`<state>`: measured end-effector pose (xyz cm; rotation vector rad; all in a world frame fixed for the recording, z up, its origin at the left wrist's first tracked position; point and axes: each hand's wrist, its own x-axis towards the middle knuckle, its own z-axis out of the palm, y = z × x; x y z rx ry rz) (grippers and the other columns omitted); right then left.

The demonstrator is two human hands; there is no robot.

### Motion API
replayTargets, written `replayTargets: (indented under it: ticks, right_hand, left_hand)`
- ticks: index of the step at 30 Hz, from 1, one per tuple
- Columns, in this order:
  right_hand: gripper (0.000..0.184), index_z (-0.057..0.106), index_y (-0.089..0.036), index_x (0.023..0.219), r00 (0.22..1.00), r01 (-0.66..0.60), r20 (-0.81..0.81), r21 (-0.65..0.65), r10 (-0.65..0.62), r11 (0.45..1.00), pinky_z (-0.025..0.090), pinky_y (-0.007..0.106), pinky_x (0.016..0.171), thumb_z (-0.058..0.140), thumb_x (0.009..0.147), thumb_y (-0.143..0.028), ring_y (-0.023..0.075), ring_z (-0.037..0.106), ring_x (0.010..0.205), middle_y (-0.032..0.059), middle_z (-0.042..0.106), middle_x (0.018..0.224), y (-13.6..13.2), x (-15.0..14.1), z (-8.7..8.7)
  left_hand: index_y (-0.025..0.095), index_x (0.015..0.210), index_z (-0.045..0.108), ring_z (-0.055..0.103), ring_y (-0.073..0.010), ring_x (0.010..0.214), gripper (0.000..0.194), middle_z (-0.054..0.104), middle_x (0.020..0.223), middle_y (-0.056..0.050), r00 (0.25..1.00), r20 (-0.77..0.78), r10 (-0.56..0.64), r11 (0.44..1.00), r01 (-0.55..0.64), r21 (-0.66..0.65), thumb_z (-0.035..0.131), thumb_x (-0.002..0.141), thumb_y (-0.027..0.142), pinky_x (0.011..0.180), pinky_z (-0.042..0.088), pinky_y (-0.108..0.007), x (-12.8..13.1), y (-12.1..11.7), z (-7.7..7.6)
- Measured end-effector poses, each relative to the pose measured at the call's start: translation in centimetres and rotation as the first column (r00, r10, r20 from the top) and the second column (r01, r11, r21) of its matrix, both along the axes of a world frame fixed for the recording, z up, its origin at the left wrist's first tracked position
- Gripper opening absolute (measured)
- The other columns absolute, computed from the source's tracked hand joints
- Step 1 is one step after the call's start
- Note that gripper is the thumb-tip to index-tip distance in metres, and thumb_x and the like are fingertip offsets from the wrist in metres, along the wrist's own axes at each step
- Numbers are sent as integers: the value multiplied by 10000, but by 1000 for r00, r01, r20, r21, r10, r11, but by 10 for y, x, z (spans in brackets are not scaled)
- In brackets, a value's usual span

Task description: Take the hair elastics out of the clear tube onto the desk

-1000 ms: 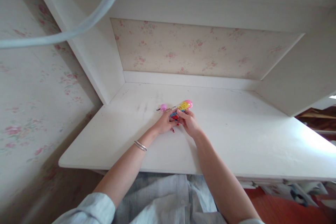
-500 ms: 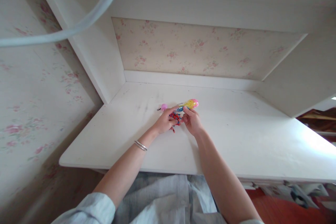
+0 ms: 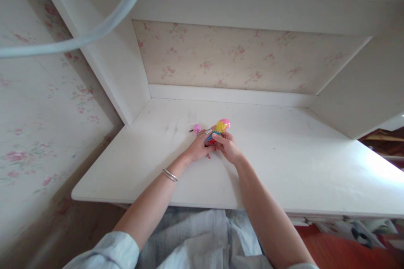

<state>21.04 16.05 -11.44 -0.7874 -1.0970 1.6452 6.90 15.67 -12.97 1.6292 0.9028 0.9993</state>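
Note:
A clear container [image 3: 223, 125] with small pink, yellow and blue pieces inside is tilted, its rounded pink end pointing away. My right hand [image 3: 230, 147] grips it, the thumb lying over the blue part. Curled beside its near end is my left hand [image 3: 198, 147], closed around small red and blue bands [image 3: 212, 143], with fingers along the container's clear end. The fingers partly hide that end and the bands. A few red bits [image 3: 208, 156] stick out below the left hand. Just beyond it, a pink round piece [image 3: 197, 128] with a dark loop lies on the tabletop.
The white desk [image 3: 303, 155] has a low ledge [image 3: 233, 94] at its back and upright panels at both sides. A pale cable or tube [image 3: 91, 38] crosses the upper left, close to the camera. Various items [image 3: 362, 233] lie below the desk at right.
The container has shifted left and towards me and is tilted more steeply. My right hand has moved left, closer to my left hand. Less of the red and blue pile shows.

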Motion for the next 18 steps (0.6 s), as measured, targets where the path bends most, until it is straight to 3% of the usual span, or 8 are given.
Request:
replayTargets:
  ticks: [5,12,18]
  right_hand:
    - [315,616,-164,768,1000,12,28,24,-13,1000,347,225,445,786,647,-399,91,460,491,-13,561,602,2,2,-2]
    - [293,570,-178,667,998,63,18,53,-64,997,273,230,411,771,674,-391,69,336,425,-55,428,476,3,2,-2]
    - [366,478,-190,557,987,162,11,48,-162,986,233,234,395,749,706,-386,66,287,403,-64,362,420,10,7,-11]
  left_hand:
    - [272,1339,444,615,-166,818,640,348,1326,-136,1000,2,10,999,-10,-39,581,733,117,432,540,-196,-1,1,0]
    - [258,1341,424,626,-189,834,609,467,1170,-112,997,47,-66,996,69,-63,567,763,128,442,526,-177,0,2,1]
    - [225,1352,413,611,-160,792,627,540,1004,-82,993,100,-64,991,75,-114,597,761,128,472,523,-180,-3,2,1]
